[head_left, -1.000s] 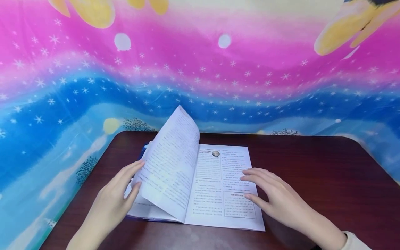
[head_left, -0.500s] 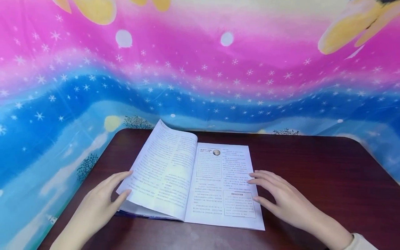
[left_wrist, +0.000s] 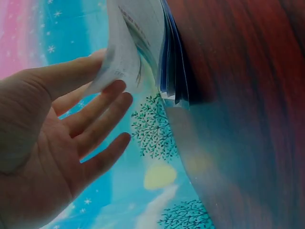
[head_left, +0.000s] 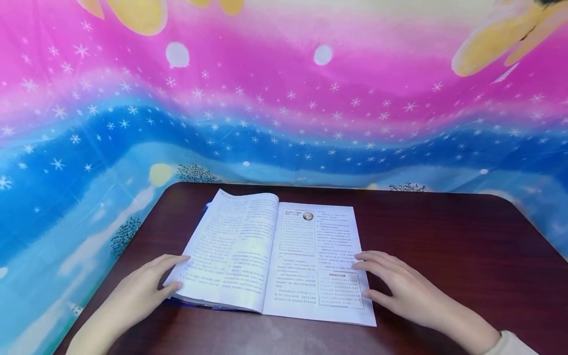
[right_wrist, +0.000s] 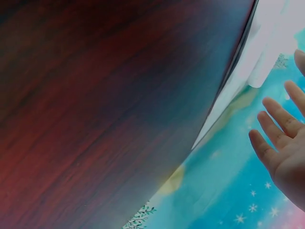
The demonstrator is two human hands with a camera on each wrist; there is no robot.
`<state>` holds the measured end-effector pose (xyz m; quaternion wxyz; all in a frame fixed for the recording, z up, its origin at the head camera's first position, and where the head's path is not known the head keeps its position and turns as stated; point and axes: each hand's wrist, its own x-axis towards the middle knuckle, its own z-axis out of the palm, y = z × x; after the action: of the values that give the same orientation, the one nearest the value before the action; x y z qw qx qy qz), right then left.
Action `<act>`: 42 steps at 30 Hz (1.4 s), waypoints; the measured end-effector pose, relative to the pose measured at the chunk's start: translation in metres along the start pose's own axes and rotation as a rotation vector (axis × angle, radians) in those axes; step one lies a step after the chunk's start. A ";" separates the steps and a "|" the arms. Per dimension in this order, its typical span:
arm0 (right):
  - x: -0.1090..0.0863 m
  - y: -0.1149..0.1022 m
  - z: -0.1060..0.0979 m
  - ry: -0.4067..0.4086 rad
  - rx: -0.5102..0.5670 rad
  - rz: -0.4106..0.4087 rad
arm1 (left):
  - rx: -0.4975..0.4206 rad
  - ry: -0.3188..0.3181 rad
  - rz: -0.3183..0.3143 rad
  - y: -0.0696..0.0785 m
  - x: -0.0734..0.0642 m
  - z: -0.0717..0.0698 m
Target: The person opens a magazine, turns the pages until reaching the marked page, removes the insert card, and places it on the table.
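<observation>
An open magazine (head_left: 319, 276) with printed white pages lies on the dark wooden table. Its left page (head_left: 235, 241) bows up near the spine and slopes to the left, its far corner slightly raised. At that page's outer edge is my left hand (head_left: 137, 291), fingers extended and fingertips right at the paper. In the left wrist view the curved page edge (left_wrist: 121, 57) overlaps the thumb, and the other fingers spread below it. My right hand (head_left: 412, 291) is stretched over the right page's outer edge, fingers spread and holding nothing; in the right wrist view it shows partly, palm turned up.
The reddish-brown table (head_left: 452, 231) extends right of the magazine and in front of it. Behind it hangs a pink and blue cloth (head_left: 284, 123) with snowflakes. Dark blue lower sheets (left_wrist: 171, 62) show under the magazine's left side.
The raised page has come down to the left, from standing steeply to nearly flat. My left hand moved left and nearer to me with it; my right hand drew slightly right.
</observation>
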<state>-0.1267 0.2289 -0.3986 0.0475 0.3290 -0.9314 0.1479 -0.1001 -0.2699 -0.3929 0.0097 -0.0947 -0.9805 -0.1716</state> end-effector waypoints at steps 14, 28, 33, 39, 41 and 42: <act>0.002 0.006 0.003 -0.225 0.124 0.070 | 0.063 -0.167 -0.014 -0.003 0.022 0.010; 0.002 0.015 0.009 -0.286 0.168 0.098 | 0.056 -0.243 -0.025 -0.004 0.024 0.014; 0.002 0.015 0.011 -0.273 0.151 0.090 | 0.049 -0.246 -0.025 -0.003 0.023 0.013; 0.003 0.014 0.011 -0.265 0.133 0.088 | 0.052 -0.246 -0.040 -0.002 0.022 0.014; 0.003 0.013 0.010 -0.258 0.120 0.086 | 0.054 -0.244 -0.043 -0.001 0.022 0.015; 0.004 0.013 0.010 -0.252 0.114 0.080 | 0.054 -0.244 -0.045 -0.001 0.021 0.015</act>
<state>-0.1377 0.2332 -0.4103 -0.0945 0.3097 -0.9325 0.1598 -0.1212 -0.2619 -0.4062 -0.1108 -0.0928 -0.9806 -0.1327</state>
